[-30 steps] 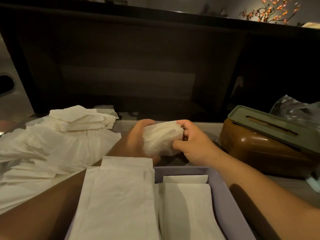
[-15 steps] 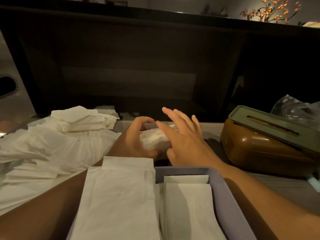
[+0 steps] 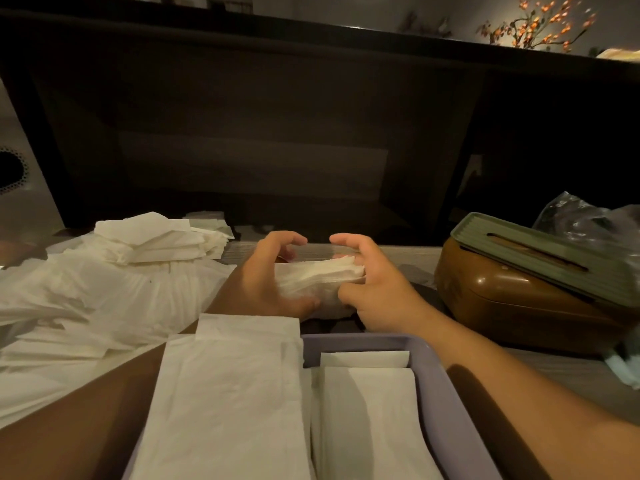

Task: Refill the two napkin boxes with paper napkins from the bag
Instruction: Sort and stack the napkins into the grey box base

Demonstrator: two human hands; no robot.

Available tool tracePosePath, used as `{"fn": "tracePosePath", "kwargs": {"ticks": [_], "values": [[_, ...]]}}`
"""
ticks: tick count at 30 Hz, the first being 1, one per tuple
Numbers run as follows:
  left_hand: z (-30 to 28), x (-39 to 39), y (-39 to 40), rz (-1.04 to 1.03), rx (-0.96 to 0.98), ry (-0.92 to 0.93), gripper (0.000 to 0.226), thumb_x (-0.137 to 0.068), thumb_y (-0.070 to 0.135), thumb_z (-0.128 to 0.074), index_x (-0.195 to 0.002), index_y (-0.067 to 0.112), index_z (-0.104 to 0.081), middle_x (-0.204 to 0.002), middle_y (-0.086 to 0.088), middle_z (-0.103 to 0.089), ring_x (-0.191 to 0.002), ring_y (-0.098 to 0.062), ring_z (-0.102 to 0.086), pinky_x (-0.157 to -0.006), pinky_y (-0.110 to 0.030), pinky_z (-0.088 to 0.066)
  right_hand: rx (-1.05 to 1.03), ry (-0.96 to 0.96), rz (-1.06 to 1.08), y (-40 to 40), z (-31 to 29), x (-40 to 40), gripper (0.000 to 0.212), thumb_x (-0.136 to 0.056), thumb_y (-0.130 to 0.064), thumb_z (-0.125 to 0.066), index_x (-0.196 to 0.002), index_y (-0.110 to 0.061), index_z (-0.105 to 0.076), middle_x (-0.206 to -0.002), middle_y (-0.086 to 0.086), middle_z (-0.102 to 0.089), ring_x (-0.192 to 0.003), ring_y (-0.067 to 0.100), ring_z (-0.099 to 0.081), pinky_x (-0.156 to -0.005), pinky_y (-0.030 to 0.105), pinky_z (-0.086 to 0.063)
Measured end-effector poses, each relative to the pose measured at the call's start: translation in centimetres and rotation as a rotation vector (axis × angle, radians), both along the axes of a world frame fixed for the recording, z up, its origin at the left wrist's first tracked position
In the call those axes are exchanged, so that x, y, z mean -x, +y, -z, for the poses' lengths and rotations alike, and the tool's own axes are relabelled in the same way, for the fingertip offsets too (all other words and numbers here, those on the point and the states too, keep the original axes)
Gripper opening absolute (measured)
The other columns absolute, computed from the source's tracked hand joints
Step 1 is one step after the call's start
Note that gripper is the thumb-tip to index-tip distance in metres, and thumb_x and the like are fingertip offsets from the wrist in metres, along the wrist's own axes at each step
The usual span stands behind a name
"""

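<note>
Table (image 3: 408,252) w/ loose napkins (image 3: 104,292), brown box (image 3: 519,299), lilac box (image 3: 446,393), plastic bag (image 3: 588,220).

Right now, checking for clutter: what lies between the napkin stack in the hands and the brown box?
In the head view, only the right hand and bare table separate the napkin stack from the brown box.

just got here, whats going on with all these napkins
A person is squaring up a small stack of napkins between the left hand and right hand, just beyond the open purple box, already partly filled. The brown box has its lid on. More loose napkins lie to the left.
</note>
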State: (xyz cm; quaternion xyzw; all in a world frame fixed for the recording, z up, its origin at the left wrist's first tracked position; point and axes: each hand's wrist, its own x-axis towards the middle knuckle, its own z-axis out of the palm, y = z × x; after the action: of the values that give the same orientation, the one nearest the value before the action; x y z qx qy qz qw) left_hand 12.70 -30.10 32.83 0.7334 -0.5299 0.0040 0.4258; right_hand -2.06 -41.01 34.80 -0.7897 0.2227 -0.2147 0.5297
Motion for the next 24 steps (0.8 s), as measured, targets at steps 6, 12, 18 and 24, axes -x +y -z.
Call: {"fn": "tracePosePath", "kwargs": {"ticks": [6, 12, 18, 24], "values": [[-0.1, 0.0, 0.2, 0.006, 0.026, -0.059, 0.082, -0.059, 0.031, -0.093, -0.12, 0.04, -0.038, -0.114, 0.018, -0.041, -0.091, 0.02, -0.042, -0.067, 0.009, -0.034, 0.475, 0.096, -0.018, 0.6, -0.1, 0.3, 0.084, -0.09, -0.001, -0.064, -0.147, -0.051, -0.028, -0.158, -0.021, -0.015, -0.139, 0.006, -0.031, -0.084, 0.004, -0.043], [0.2, -0.2, 0.0, -0.034, 0.021, -0.02, 0.074, -0.067, 0.023, -0.09, -0.117, 0.04, -0.038, -0.104, 0.021, -0.044, -0.084, 0.011, -0.047, -0.063, 0.002, -0.04, 0.796, 0.379, -0.015, 1.1, -0.7, 0.2, 0.073, -0.096, -0.019, -0.062, -0.158, -0.033, -0.027, -0.166, -0.019, 0.007, -0.155, 0.017, -0.004, -0.123, 0.044, -0.028], [0.3, -0.5, -0.1, 0.098, -0.036, 0.045, 0.068, -0.074, 0.012, -0.084, -0.12, 0.035, -0.038, -0.105, 0.02, -0.043, -0.086, 0.005, -0.051, -0.069, 0.0, -0.044, 0.296, 0.102, 0.089, 0.4, 0.3, 0.5, 0.072, -0.095, -0.003, -0.06, -0.146, -0.044, -0.03, -0.143, -0.012, -0.038, -0.12, 0.009, -0.049, -0.079, 0.012, -0.05], [0.2, -0.4, 0.1, 0.111, 0.036, 0.063, 0.072, -0.069, 0.022, -0.087, -0.12, 0.037, -0.038, -0.107, 0.031, -0.041, -0.094, 0.011, -0.052, -0.07, 0.003, -0.042, 0.075, 0.071, 0.064, -0.3, 0.5, 0.0, 0.074, -0.094, 0.001, -0.061, -0.144, -0.044, -0.03, -0.135, -0.005, -0.048, -0.111, 0.016, -0.059, -0.078, 0.022, -0.059]]}}
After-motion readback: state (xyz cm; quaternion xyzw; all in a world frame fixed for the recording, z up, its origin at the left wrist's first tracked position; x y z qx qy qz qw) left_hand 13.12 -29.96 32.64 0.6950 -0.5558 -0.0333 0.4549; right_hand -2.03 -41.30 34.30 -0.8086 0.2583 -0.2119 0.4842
